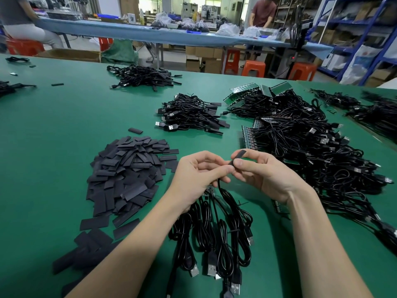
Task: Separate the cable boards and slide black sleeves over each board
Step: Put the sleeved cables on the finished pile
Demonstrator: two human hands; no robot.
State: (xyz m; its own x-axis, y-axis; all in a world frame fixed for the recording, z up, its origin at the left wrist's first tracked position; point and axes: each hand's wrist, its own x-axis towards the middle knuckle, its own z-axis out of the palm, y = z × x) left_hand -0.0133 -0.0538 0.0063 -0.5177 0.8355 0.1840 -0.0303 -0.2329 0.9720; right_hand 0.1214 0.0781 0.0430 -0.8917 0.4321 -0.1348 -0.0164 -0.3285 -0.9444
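Coiled cables (pixel 214 237) below both hands (pixel 234 173), black sleeve (pixel 238 157) pinched between them.

Both hands meet at centre of counter (pixel 53 130), left hand (pixel 193 177) beside right hand (pixel 264 175), sleeve (pixel 237 158) pinched between them. Bundled cables (pixel 214 237) lie on counter just below hands, plugs toward near edge. Heap of loose sleeves (pixel 126 168) sits left of hands. Pile of sleeved cables (pixel 189 115) lies behind hands. Big tangle of cables on board strips (pixel 311 147) spreads right of hands. Another cable pile (pixel 144 77) farther back left. Stools (pixel 253 68) stand beyond counter's far edge.
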